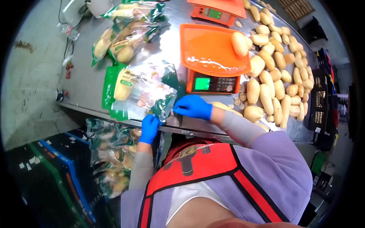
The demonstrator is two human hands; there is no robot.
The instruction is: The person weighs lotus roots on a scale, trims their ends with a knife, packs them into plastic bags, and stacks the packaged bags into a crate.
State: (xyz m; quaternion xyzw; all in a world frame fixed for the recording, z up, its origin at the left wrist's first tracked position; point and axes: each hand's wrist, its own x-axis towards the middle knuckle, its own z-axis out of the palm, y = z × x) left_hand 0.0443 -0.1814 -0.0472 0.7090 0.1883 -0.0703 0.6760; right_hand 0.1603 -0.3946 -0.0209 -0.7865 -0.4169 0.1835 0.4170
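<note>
A clear plastic bag [148,91] with green printed ends lies on the metal table, a pale lotus root piece [122,90] inside its far end. My left hand [149,128], in a blue glove, is closed on the bag's near edge. At the bag's right end, my right hand [194,107], also blue-gloved, has its fingers pinched together on the plastic. Just beyond my right hand stands an orange scale [213,49] with a lit green display. One lotus root section [239,44] rests on the right side of its tray.
Many loose lotus roots [278,72] cover the table's right side, with cut slices near the scale. Filled bags [129,32] lie at the far left. More filled bags [114,155] sit below the table edge. A second orange scale [215,13] stands farther back.
</note>
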